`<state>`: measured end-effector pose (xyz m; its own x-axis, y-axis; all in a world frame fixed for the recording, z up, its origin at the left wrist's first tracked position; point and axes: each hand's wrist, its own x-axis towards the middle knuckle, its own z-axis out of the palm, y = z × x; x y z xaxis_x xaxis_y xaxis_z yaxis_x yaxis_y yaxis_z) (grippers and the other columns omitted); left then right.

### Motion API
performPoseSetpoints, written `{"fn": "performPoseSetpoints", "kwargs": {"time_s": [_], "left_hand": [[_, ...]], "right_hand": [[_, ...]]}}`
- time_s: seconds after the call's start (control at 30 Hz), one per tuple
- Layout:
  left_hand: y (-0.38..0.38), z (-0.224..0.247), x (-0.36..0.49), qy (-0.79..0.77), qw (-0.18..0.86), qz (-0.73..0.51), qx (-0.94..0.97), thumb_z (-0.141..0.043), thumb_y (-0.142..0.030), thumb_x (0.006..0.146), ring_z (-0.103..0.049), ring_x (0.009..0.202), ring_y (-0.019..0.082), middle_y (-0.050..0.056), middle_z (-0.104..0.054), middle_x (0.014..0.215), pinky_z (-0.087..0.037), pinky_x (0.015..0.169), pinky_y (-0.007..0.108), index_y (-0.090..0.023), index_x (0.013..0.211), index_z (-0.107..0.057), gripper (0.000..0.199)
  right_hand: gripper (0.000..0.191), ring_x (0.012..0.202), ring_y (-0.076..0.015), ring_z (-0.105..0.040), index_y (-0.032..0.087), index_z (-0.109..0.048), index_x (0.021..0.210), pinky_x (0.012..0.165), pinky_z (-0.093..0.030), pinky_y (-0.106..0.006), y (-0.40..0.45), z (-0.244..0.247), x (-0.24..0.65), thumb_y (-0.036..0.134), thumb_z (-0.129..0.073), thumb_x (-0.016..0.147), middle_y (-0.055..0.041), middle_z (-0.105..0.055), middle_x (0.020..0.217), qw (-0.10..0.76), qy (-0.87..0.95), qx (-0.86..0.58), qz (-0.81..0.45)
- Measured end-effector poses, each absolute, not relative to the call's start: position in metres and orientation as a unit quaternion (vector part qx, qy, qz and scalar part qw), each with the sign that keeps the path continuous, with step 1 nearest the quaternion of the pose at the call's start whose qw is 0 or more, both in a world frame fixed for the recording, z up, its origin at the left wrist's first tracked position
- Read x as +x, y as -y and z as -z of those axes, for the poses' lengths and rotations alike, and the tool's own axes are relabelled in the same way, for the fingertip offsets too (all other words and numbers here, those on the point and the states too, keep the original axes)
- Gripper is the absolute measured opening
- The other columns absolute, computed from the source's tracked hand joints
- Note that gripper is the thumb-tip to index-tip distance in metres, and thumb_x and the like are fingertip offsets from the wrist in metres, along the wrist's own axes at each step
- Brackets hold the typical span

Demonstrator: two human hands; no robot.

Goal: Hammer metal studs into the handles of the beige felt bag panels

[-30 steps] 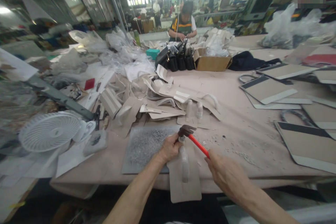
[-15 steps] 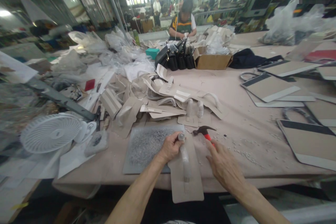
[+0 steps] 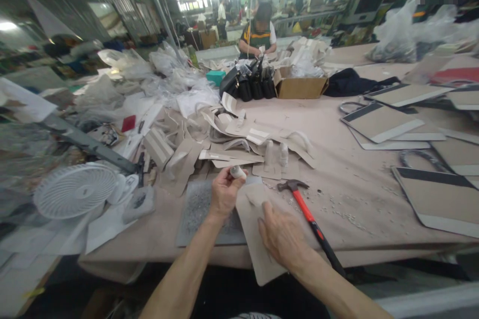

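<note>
My left hand (image 3: 223, 194) is closed round a short whitish cylinder with a grey metal end (image 3: 237, 172), held above the dark speckled slab (image 3: 196, 217). My right hand (image 3: 280, 232) has its fingers closed on a beige bag panel (image 3: 254, 241), over the strap handle, which it mostly hides. The panel lies partly on the slab and juts past the table's front edge. To the right of that hand, a claw hammer (image 3: 309, 214) with a red and black handle rests on the table, touched by neither hand.
Beyond the slab is a heap of beige panels with handles (image 3: 243, 144). Small bits (image 3: 348, 214) are scattered at right, near stacked panels (image 3: 437, 199). A white fan (image 3: 77, 190) stands at left. Farther back are black bags (image 3: 250, 84), a cardboard box (image 3: 301, 87) and a seated person (image 3: 258, 35).
My right hand has let go of the hammer and moved left onto the panel. My left hand has lifted the cylinder up and left. The panel has turned, its far end shifting left.
</note>
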<state>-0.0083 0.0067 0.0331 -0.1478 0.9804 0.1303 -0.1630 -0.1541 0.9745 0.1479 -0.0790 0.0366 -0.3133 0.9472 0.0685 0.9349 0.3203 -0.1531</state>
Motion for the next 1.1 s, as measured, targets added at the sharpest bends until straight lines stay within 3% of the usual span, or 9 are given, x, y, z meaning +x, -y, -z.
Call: {"fn": "performPoseSetpoints", "kwargs": {"time_s": [0.1,0.23,0.43,0.57,0.7,0.87,1.0,1.1], "left_hand": [[0.000,-0.024,-0.005,-0.453,0.500,-0.571,0.467,-0.079,-0.033,0.072,-0.072,0.083,0.020,0.007,-0.078,0.090,-0.054,0.077,0.029,-0.017,0.095,-0.067,0.030],[0.010,0.015,0.005,-0.472,0.536,-0.529,0.458,-0.077,-0.033,0.072,-0.072,0.082,0.021,0.008,-0.078,0.090,-0.055,0.073,0.029,-0.017,0.098,-0.065,0.033],[0.013,0.040,0.006,-0.479,0.547,-0.518,0.450,-0.072,-0.031,0.079,-0.072,0.089,0.021,0.010,-0.077,0.097,-0.055,0.076,0.029,-0.016,0.103,-0.062,0.029],[0.010,0.040,0.006,-0.484,0.533,-0.507,0.474,-0.071,-0.030,0.080,-0.072,0.087,0.021,0.010,-0.078,0.098,-0.054,0.076,0.029,-0.017,0.103,-0.062,0.028],[0.010,0.039,0.008,-0.490,0.515,-0.501,0.493,-0.070,-0.027,0.080,-0.072,0.086,0.020,0.009,-0.078,0.096,-0.054,0.076,0.028,-0.017,0.100,-0.063,0.024],[0.010,0.040,0.006,-0.491,0.518,-0.496,0.495,-0.068,-0.028,0.079,-0.072,0.085,0.020,0.009,-0.078,0.096,-0.053,0.075,0.028,-0.016,0.101,-0.062,0.025],[0.010,0.038,0.006,-0.496,0.497,-0.483,0.523,-0.065,-0.025,0.080,-0.071,0.085,0.020,0.008,-0.078,0.097,-0.053,0.076,0.028,-0.017,0.099,-0.062,0.021],[0.011,0.037,0.006,-0.493,0.461,-0.468,0.571,-0.062,-0.020,0.082,-0.070,0.083,0.018,0.007,-0.077,0.095,-0.052,0.075,0.027,-0.017,0.098,-0.063,0.017]], "right_hand": [[0.033,0.072,-0.0263,-0.070,0.016,-0.054,0.121,0.058,-0.044,-0.032,0.088,-0.028,0.144,0.036,-0.048,0.095,-0.0104,-0.072,0.083,0.068,0.767,-0.624,-0.131],[0.041,0.073,-0.0295,-0.072,0.015,-0.051,0.130,0.060,-0.047,-0.034,0.104,-0.009,0.133,0.038,-0.048,0.096,-0.0116,-0.074,0.080,0.068,0.731,-0.652,-0.187],[0.063,0.081,-0.0325,-0.072,0.008,-0.046,0.139,0.067,-0.050,-0.038,0.109,-0.002,0.130,0.048,-0.054,0.091,-0.0147,-0.073,0.084,0.160,0.688,-0.651,-0.278],[0.052,0.078,-0.0241,-0.069,0.013,-0.053,0.132,0.069,-0.050,-0.034,0.100,-0.003,0.145,0.048,-0.044,0.095,-0.0080,-0.071,0.084,0.213,0.668,-0.636,-0.324],[0.046,0.084,-0.0232,-0.065,0.013,-0.057,0.123,0.075,-0.049,-0.035,0.084,0.000,0.182,0.046,-0.042,0.095,-0.0101,-0.067,0.096,0.235,0.660,-0.683,-0.203],[0.037,0.090,-0.0286,-0.060,0.011,-0.059,0.116,0.076,-0.046,-0.038,0.072,0.006,0.237,0.038,-0.046,0.094,-0.0170,-0.061,0.105,0.093,0.655,-0.749,-0.037],[0.021,0.085,-0.0274,-0.058,0.014,-0.058,0.099,0.072,-0.042,-0.037,0.075,0.010,0.255,0.032,-0.051,0.090,-0.0151,-0.059,0.098,0.009,0.642,-0.759,-0.107],[0.005,0.071,-0.0200,-0.054,0.019,-0.051,0.084,0.066,-0.041,-0.033,0.074,0.008,0.254,0.024,-0.049,0.086,-0.0074,-0.055,0.083,0.106,0.556,-0.776,-0.278]]}}
